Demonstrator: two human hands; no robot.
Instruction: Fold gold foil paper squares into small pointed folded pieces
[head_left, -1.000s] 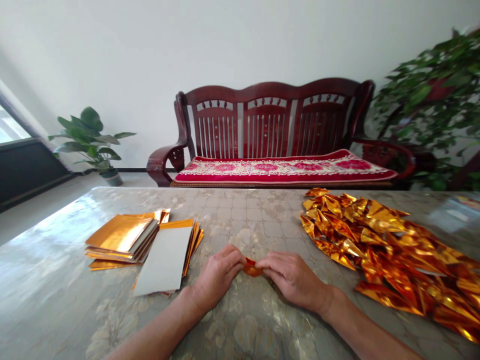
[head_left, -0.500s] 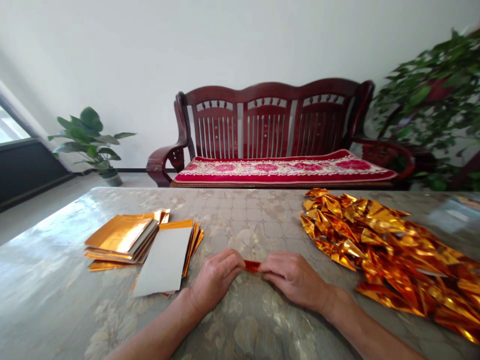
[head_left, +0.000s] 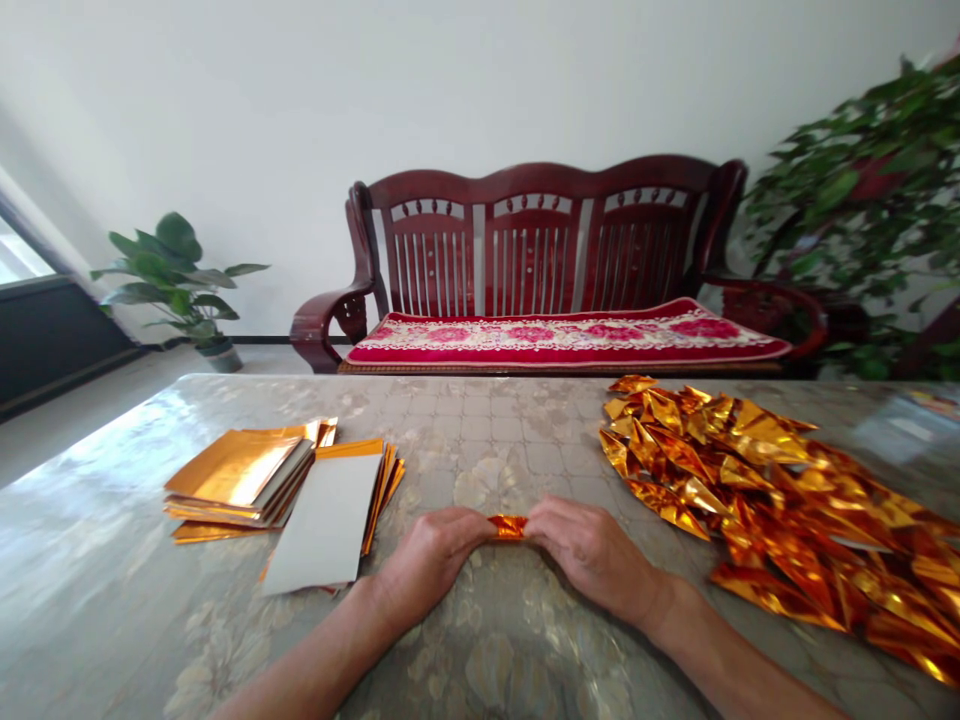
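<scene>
Between my two hands is a small piece of gold foil paper (head_left: 510,527), narrow and shiny orange where it shows. My left hand (head_left: 439,550) pinches its left end, and my right hand (head_left: 589,545) grips the right end; the fingers cover most of it. Left of my left hand lies a fanned stack of foil paper (head_left: 326,525), its top sheet grey side up. Behind that sits another stack of foil sheets (head_left: 236,468), gold side up. To the right of my right hand spreads a heap of folded gold foil pieces (head_left: 750,480).
All this lies on a table with a patterned, glossy cover (head_left: 480,420). A clear plastic packet (head_left: 907,428) rests at the far right. Beyond the table stand a dark red wooden bench (head_left: 536,240), a potted plant (head_left: 180,285) at left and leafy plants (head_left: 870,200) at right.
The foil piece between my hands has turned, showing a brighter, slightly wider face. My left fingers have flattened a little over its end. The stacks and heap remain in place.
</scene>
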